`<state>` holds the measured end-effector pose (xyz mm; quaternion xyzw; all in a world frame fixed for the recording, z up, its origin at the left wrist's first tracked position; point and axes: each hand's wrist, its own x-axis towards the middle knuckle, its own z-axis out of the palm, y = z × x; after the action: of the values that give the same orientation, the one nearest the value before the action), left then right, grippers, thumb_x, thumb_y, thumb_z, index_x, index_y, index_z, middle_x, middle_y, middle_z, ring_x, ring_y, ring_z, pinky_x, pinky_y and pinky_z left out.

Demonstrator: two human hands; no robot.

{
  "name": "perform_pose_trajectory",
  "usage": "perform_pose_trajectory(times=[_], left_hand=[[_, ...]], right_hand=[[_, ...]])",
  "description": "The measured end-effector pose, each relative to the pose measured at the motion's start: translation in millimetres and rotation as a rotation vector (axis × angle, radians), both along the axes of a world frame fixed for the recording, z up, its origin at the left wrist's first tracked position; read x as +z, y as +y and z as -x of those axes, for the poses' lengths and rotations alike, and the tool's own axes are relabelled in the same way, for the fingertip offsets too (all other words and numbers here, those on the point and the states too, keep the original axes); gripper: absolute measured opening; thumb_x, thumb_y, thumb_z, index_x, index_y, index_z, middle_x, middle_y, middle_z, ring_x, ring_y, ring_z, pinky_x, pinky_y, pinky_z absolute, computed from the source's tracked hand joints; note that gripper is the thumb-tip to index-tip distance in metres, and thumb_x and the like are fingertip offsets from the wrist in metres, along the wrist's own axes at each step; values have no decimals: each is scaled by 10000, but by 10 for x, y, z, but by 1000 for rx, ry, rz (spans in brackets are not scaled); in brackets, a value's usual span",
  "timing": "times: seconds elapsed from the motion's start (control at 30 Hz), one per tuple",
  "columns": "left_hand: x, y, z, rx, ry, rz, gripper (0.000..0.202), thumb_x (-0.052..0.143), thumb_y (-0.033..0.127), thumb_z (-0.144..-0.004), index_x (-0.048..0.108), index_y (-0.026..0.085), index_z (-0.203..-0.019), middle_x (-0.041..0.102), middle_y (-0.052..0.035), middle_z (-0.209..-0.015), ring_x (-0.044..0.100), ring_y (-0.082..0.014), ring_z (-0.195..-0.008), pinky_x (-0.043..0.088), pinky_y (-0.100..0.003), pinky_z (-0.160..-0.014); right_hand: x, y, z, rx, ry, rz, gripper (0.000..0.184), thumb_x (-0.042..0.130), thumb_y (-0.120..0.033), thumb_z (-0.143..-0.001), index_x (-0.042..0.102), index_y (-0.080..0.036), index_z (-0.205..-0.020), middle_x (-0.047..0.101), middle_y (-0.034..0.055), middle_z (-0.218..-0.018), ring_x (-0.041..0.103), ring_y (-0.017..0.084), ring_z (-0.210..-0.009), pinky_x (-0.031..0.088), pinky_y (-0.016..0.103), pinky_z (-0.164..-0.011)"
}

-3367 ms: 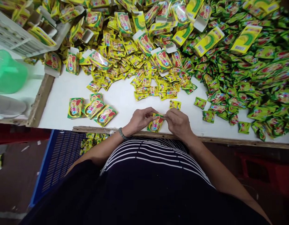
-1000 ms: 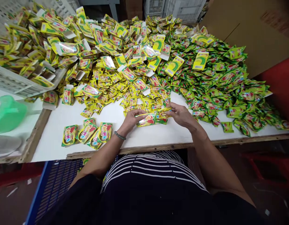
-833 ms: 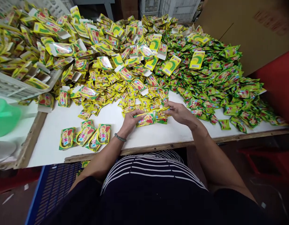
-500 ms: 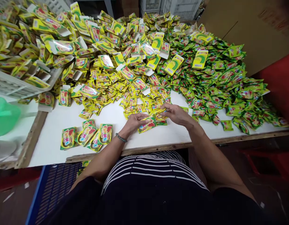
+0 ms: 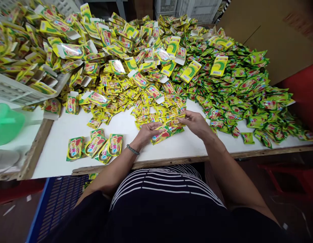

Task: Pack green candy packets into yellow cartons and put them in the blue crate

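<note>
My left hand (image 5: 146,132) grips a small yellow-green candy box (image 5: 161,134) low over the white table (image 5: 171,146), fingers curled round its left end. My right hand (image 5: 195,123) is closed in a pinch on yellow sachets (image 5: 177,120) at the box's right end. Just beyond the hands lies a spread of loose yellow sachets (image 5: 146,104). Several filled boxes (image 5: 95,146) lie in a row to the left of my left hand.
A heap of green sachets (image 5: 242,91) covers the right of the table. Open, unfilled boxes (image 5: 70,50) pile at the back left, spilling from a white crate (image 5: 9,89). A green plastic scoop (image 5: 6,123) lies far left. A blue crate (image 5: 55,202) stands below the table edge.
The view lifted from the near table edge to take in the whole table. My hands moved away from the edge, up to the yellow sachets, with the box still held between them.
</note>
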<state>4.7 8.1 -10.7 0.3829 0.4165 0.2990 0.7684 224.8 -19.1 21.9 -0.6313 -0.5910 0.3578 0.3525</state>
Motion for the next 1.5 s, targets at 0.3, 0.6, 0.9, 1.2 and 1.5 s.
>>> perform_pose_trajectory(times=[0.3, 0.6, 0.9, 1.2, 1.5], left_hand=[[-18, -32, -36, 7, 36, -62, 499, 918, 319, -464, 751, 156, -904, 747, -27, -842, 663, -133, -724, 513, -288, -764], [-3, -7, -9, 19, 25, -85, 472, 905, 328, -496, 761, 168, -916, 745, -26, -862, 672, -146, -778, 513, -301, -807], [-28, -38, -62, 5, 18, -21, 515, 923, 299, -430, 747, 142, -888, 749, -31, -821, 677, -164, -746, 515, -341, -825], [20, -55, -81, 151, -79, 12, 494, 923, 251, -428, 719, 143, -865, 754, -9, -806, 672, -130, -690, 530, -300, -784], [16, -62, -85, 231, -161, -28, 553, 895, 348, -523, 633, 161, -973, 714, 13, -745, 643, -121, -636, 503, -252, -671]], right_hand=[[29, -67, 54, 25, -149, 42, 278, 573, -472, -822, 641, -204, -792, 495, -19, -571, 425, 145, -570, 322, 279, -551], [-48, -31, 72, 49, -181, -104, 152, 651, -332, -771, 717, -213, -839, 687, 96, -1143, 594, 257, -1036, 479, 413, -851], [-251, -83, 359, -60, -133, -97, 103, 613, -260, -766, 697, -212, -802, 650, 69, -993, 573, 215, -912, 481, 371, -786], [-324, -138, 526, -129, -235, -252, 311, 533, -392, -904, 721, -229, -717, 638, 107, -1031, 498, 285, -1097, 364, 541, -1019], [-311, -191, 593, -169, 47, -253, 298, 586, -507, -859, 723, -252, -927, 604, 85, -1216, 536, 245, -1139, 479, 446, -921]])
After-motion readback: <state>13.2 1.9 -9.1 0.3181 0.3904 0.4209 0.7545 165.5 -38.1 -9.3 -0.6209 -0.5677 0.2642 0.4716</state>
